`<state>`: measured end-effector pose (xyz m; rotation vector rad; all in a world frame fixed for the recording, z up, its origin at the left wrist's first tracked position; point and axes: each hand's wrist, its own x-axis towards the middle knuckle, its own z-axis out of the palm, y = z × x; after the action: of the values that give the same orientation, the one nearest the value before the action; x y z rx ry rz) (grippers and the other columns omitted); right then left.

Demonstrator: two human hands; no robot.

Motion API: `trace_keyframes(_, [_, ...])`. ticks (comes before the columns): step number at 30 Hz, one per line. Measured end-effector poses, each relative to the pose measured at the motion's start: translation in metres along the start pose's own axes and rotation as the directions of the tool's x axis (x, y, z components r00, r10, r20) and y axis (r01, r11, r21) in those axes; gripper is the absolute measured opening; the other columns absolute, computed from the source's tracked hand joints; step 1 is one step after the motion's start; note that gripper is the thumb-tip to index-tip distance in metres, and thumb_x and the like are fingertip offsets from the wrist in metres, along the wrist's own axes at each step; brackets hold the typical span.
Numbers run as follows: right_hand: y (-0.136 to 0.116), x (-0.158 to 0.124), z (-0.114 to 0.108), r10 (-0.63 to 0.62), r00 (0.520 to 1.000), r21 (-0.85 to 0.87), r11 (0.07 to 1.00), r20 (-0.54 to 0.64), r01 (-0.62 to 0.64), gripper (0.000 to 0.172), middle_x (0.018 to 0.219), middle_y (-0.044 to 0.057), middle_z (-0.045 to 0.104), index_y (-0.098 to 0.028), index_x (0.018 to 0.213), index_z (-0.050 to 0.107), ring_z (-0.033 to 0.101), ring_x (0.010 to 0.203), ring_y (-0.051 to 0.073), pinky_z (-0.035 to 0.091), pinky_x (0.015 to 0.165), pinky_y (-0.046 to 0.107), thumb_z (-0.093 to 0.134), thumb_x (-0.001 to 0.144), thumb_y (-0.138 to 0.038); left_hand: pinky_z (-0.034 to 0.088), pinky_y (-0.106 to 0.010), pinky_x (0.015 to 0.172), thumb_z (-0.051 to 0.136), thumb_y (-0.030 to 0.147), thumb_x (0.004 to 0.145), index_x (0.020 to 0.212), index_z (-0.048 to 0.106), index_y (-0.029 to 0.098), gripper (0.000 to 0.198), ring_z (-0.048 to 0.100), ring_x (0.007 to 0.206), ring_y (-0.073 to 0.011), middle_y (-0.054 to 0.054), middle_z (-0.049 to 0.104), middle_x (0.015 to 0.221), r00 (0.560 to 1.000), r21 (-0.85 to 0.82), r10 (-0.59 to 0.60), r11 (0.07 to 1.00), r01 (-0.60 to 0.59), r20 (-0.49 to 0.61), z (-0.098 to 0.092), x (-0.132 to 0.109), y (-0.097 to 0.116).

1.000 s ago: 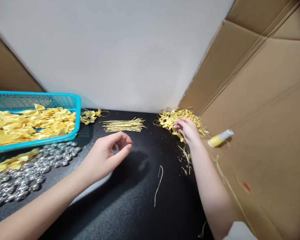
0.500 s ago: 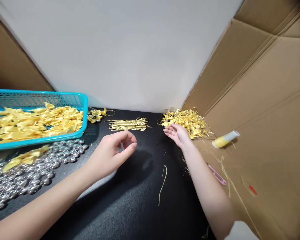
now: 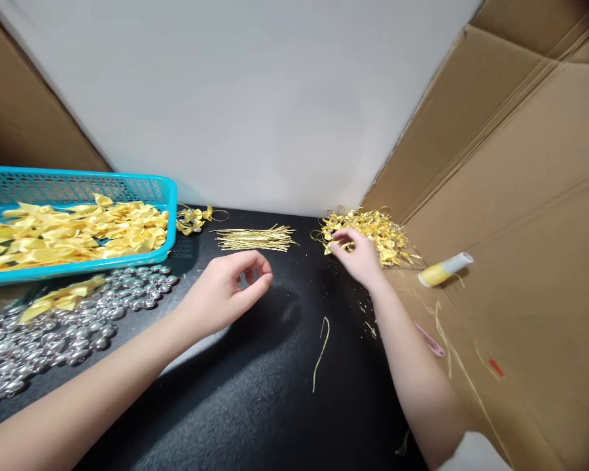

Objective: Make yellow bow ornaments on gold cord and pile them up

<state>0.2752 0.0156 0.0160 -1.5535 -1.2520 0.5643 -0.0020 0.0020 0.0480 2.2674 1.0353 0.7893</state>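
My left hand [image 3: 230, 284] hovers over the black tabletop, its fingers loosely curled and the thumb a little apart from them. Nothing shows in its grasp. Just beyond it lies a bundle of gold twist ties [image 3: 258, 238]. At the left edge of a heap of yellow ribbon bows with gold ties [image 3: 385, 239] is my right hand [image 3: 359, 257]. Its fingers and thumb curve with a gap between them, and yellow ribbon shows through that gap. Whether the fingertips touch those bows is unclear.
To the left stands a blue basket [image 3: 173, 216] of yellow bows, with silver beads [image 3: 69, 333] spread before it. A few finished bows [image 3: 192, 220] lie beside it. One loose tie [image 3: 322, 353], pink snips [image 3: 429, 340] and a yellow-white tube [image 3: 444, 270] are nearer the right. Cardboard [image 3: 530, 196] walls the right side.
My right hand has moved slightly right, onto the heap's edge, and its outstretched fingers have curled. The left hand stays almost the same. The whole view has shifted slightly.
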Motion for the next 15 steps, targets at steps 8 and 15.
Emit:
trace_keyframes(8, [0.012,-0.005,0.004,-0.084,0.996,-0.224,0.971,0.027,0.088,0.014,0.076,0.005,0.069,-0.021,0.062,0.060,0.059,0.095,0.028,0.034,0.101,0.050,0.067,0.071,-0.013,0.043,-0.023,0.057,0.054,0.029,0.086,0.078,0.062,0.018,0.015,0.057,0.064,-0.0137,0.001,0.063,0.069,1.000,0.011,-0.007,1.000,0.007,0.023,0.002,0.001,-0.003])
trace_keyframes(15, [-0.046,-0.026,0.018,-0.013,0.969,0.324,0.943,0.246,-0.070,0.022,0.075,0.001,0.071,-0.020,0.081,0.062,0.067,0.073,0.015,0.053,0.070,0.028,0.072,0.074,-0.037,0.052,-0.029,0.067,0.058,0.032,0.087,0.109,0.063,0.018,0.027,0.063,0.079,-0.0166,-0.006,0.070,0.095,0.980,-0.333,-0.173,0.922,0.195,0.095,0.019,0.000,-0.012])
